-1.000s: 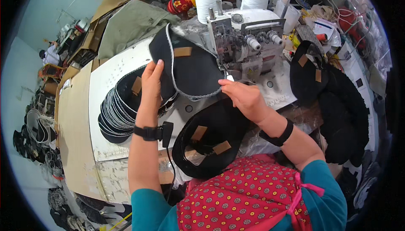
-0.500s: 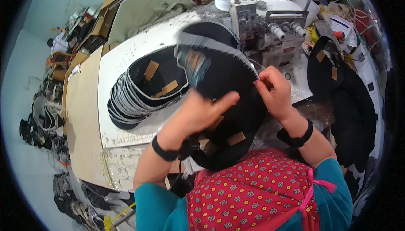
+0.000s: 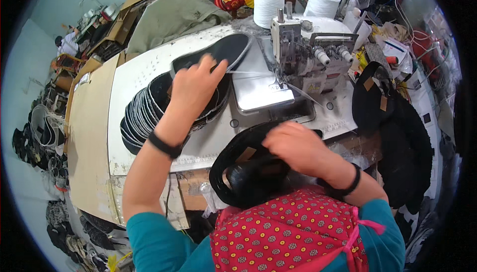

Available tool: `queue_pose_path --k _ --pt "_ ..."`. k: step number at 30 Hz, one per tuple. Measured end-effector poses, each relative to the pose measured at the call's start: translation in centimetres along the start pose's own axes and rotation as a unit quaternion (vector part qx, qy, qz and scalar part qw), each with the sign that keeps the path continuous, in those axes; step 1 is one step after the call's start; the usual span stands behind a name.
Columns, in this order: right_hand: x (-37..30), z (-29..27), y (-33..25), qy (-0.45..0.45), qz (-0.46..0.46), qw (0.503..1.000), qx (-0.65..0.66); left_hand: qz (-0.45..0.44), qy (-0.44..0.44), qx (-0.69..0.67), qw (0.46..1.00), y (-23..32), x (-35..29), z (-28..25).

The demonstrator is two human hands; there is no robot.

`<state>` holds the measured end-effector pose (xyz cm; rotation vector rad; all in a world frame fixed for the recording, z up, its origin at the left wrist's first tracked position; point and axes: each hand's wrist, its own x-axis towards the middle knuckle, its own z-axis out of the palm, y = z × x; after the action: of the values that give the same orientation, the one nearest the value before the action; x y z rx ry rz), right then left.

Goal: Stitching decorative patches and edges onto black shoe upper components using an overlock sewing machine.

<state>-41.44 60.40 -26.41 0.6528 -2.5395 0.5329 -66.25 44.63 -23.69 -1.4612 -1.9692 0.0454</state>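
My left hand (image 3: 196, 90) reaches out to the left and holds a flat black fabric piece with a pale edge (image 3: 223, 51) on top of a fanned stack of similar black pieces (image 3: 141, 115) on the white table (image 3: 144, 68). My right hand (image 3: 298, 148) is close to my body, its fingers curled over the top piece of a second black stack (image 3: 243, 175) in my lap at the table's front edge. Both wrists wear black bands.
A white overlock sewing machine (image 3: 308, 53) stands straight ahead, with two white thread cones (image 3: 268, 3) behind it. A heap of black pieces (image 3: 392, 123) lies to the right. Cardboard sheets (image 3: 89, 138) and an olive cloth (image 3: 169, 18) are on the left.
My left hand has carried the black piece from in front of the machine out to the left stack. My right hand dropped from the machine to the lap stack.
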Motion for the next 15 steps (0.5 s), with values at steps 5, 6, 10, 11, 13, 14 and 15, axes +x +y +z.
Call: queue_pose_path --k 5,6,10,11,13,14,15 --pt "-3.4 -3.8 0.5 0.201 0.309 0.905 0.212 -0.049 -0.256 0.110 0.959 2.0 -6.3 0.1" --pt "-1.6 -3.9 0.7 0.258 0.328 0.853 0.314 -0.082 -0.292 0.078 0.950 2.6 -7.7 1.4" --pt "0.5 -3.0 3.0 0.226 0.464 0.660 0.547 -0.115 -0.154 -0.186 0.963 3.0 -7.3 0.6" --pt "0.4 -2.3 3.7 0.198 0.497 0.613 0.582 -0.162 -0.158 -0.248 0.942 3.2 -6.0 0.1" --pt "0.6 -0.8 4.5 0.230 0.489 0.637 0.551 -0.258 -0.111 -0.409 0.868 3.3 -3.5 0.2" --pt "0.6 0.1 4.9 0.253 0.478 0.660 0.521 -0.304 -0.160 -0.528 0.777 2.9 -2.8 -0.8" --pt "0.3 1.5 6.0 0.274 0.451 0.748 0.402 -0.389 -0.075 -0.696 0.598 3.3 -1.5 -1.0"
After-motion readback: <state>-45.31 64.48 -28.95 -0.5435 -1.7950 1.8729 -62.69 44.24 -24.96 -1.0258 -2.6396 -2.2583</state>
